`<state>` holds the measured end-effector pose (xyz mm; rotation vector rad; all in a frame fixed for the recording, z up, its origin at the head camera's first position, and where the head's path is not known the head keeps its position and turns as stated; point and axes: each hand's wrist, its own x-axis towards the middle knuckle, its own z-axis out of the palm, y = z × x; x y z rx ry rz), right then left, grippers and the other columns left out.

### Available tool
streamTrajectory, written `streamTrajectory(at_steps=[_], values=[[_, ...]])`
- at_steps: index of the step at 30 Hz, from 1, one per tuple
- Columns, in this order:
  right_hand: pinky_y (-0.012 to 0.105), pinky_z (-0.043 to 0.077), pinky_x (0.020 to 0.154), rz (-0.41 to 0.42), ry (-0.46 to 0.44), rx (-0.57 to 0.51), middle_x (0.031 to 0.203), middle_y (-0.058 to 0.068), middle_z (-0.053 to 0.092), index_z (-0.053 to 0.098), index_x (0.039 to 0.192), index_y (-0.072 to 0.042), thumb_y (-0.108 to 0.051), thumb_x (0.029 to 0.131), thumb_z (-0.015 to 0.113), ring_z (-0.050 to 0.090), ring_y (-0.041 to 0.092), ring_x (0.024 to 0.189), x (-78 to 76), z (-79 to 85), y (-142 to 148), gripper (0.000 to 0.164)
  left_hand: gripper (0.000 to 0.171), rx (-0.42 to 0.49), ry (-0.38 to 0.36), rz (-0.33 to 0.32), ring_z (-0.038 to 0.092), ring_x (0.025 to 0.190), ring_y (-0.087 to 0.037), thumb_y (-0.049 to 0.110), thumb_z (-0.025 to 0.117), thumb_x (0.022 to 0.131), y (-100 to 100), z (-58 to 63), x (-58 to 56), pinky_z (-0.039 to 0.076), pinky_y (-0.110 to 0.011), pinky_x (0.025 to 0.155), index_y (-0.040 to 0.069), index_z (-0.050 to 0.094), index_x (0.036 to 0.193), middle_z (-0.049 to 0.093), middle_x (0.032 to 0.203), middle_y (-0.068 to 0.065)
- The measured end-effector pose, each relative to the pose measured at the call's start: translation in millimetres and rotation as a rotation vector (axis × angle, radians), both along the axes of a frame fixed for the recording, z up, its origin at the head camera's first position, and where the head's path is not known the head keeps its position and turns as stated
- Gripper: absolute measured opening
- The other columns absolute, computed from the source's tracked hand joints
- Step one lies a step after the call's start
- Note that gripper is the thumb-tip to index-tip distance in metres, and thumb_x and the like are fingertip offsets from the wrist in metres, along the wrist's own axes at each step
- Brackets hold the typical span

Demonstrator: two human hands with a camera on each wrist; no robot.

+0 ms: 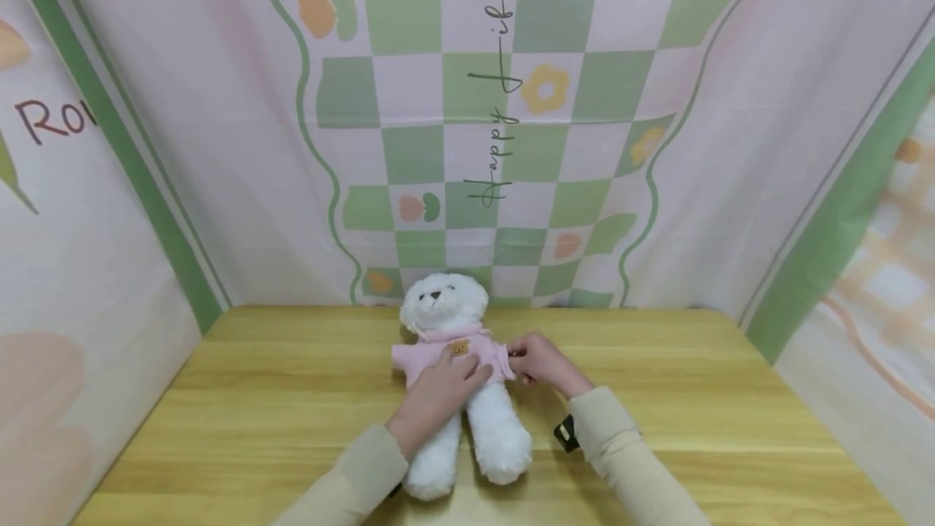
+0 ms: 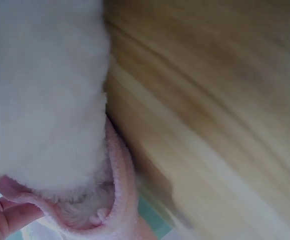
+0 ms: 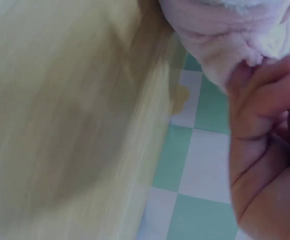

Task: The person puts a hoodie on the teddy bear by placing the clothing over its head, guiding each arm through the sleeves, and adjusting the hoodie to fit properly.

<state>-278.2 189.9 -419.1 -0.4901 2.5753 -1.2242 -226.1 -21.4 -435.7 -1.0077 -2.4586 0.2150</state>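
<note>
A white plush teddy bear [image 1: 499,437] in a pink hooded top [image 1: 418,357] lies face up on the wooden table. Across its front, over the belly and just under the brown patch [image 1: 459,347], rests my left hand [image 1: 441,388] with its fingers extended. The left wrist view shows the top's hem [image 2: 122,187] around the white fur [image 2: 45,100], with some fingers [image 2: 20,216] beside it. My right hand [image 1: 546,364] pinches the cuff of the sleeve on the right side. Close up, curled fingers [image 3: 269,100] grip the pink cloth [image 3: 219,47]; the bear's paw there is hidden.
The wooden table [image 1: 292,404] extends on both sides of the bear. Behind its far edge hangs a green-and-white checked curtain [image 1: 555,6] with lettering. More printed cloth [image 1: 95,266] hangs on the left and right. A small black device [image 1: 566,433] sits at the right wrist.
</note>
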Motion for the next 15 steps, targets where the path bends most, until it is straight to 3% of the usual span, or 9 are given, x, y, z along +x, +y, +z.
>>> streamTrajectory(at_steps=[4,10,15], values=[[0.018,0.035,0.047,0.006,0.020,0.021,0.052,-0.003,0.047,0.059,0.071,0.003,0.004,0.080,0.049,0.042,0.007,0.046,2.4,-2.2,2,0.013,0.048,0.006,-0.005,-0.019,0.061,0.102,-0.030,0.006,0.058,0.086,0,-1.6,1.9,0.048,-0.020,0.050,0.025,0.056,0.130,0.057,0.123,0.000],[0.022,0.041,0.050,-0.110,0.053,0.011,0.069,0.009,0.063,0.067,0.082,0.002,-0.002,0.076,0.056,0.048,0.011,0.053,5.5,5.2,6,0.013,0.043,0.012,0.002,-0.027,0.060,0.104,-0.031,0.008,0.056,0.086,-1,-1.2,3.5,0.051,-0.023,0.052,0.025,0.058,0.126,0.058,0.125,0.000],[0.022,0.040,0.050,-0.088,0.084,0.036,0.067,0.006,0.059,0.065,0.078,0.001,-0.002,0.075,0.054,0.045,0.009,0.054,1.5,11.5,8,0.011,0.032,0.000,0.060,-0.044,0.059,0.096,-0.023,0.008,0.057,0.086,-2,-1.9,3.3,0.051,-0.022,0.059,0.023,0.060,0.114,0.059,0.116,0.003]])
